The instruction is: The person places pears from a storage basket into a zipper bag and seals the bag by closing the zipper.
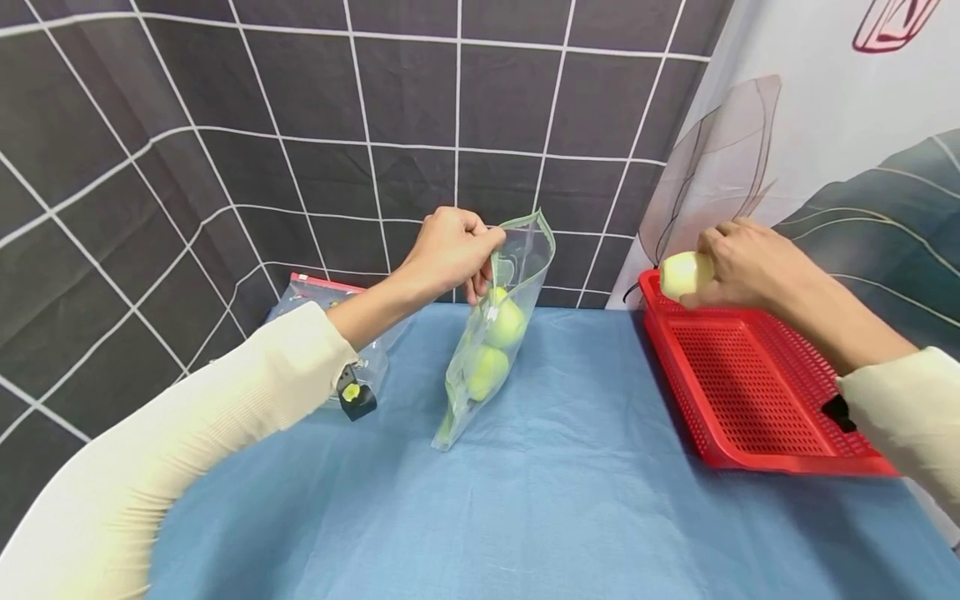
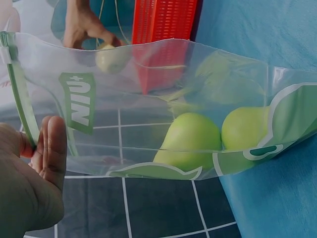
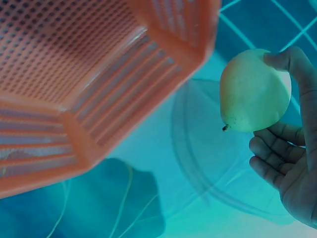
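My left hand pinches the top edge of a clear zip bag with green trim, holding it up above the blue cloth. Inside the bag lie two yellow-green pears, an upper pear and a lower pear. In the left wrist view the bag spreads across the middle, its green zip edge between thumb and fingers. Over the far left corner of the red basket, my right hand grips another pear. The right wrist view shows this pear between thumb and fingers, its stem pointing down.
A red perforated basket stands at the right on the blue cloth. Behind my left forearm lies another clear bag with a red zip. Dark tiled-pattern fabric rises behind and to the left.
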`<state>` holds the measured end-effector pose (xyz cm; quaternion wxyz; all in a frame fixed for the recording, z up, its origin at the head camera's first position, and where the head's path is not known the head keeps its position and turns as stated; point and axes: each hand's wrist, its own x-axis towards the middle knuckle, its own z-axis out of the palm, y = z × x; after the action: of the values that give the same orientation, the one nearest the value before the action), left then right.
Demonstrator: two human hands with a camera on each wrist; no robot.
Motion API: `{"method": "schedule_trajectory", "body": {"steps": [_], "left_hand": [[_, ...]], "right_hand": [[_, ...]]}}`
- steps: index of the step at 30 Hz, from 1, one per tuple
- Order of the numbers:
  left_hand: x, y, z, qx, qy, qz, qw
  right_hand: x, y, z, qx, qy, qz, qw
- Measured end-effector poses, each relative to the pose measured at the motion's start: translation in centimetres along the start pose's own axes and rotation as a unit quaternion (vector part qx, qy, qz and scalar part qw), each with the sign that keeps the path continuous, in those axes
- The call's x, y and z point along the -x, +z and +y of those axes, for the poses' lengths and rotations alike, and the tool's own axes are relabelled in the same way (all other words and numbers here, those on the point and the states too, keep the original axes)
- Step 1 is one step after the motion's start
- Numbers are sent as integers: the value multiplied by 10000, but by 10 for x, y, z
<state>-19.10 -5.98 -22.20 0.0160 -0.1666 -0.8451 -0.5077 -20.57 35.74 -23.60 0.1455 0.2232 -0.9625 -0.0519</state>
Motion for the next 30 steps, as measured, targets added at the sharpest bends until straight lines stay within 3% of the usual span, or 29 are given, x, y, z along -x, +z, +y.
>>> {"method": "schedule_trajectory", "body": {"steps": [4, 14, 30], "left_hand": [[-1, 0, 0, -4, 3, 14, 10000], [-1, 3, 1, -31, -52, 45, 10000], [-1, 4, 0, -29, 31, 14, 10000]], "right_hand": [[-7, -8, -18, -91, -146, 270, 9995], [-22, -25, -52, -303, -987, 1056, 9890], [-52, -61, -94, -658, -1267, 1959, 9702]]}}
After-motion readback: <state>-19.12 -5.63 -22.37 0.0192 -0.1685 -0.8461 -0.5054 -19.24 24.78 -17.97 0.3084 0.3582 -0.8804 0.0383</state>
